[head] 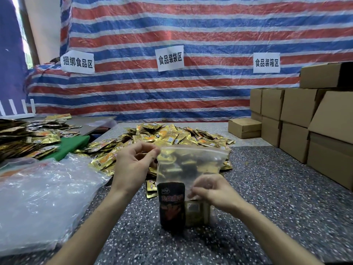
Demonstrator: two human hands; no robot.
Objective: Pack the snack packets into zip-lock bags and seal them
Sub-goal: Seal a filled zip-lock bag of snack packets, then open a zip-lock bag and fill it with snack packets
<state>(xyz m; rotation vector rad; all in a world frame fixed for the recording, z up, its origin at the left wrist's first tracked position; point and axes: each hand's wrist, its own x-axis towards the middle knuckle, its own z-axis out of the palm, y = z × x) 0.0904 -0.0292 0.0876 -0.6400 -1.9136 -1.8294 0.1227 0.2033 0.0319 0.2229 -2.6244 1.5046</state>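
Gold packet pile point(172, 136) behind zip-lock bag point(191, 165); boxes point(298, 106) rt, plastic point(44, 197) lt.

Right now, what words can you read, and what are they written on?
"捆绑食品区": left white paper sign on the striped plastic tarp.
"食品装袋区": middle white paper sign.
"食品装箱区": right white paper sign.
Too blurred: red print on the black snack packet in the clear zip-lock bag.
Too small: labels on the gold foil packets.
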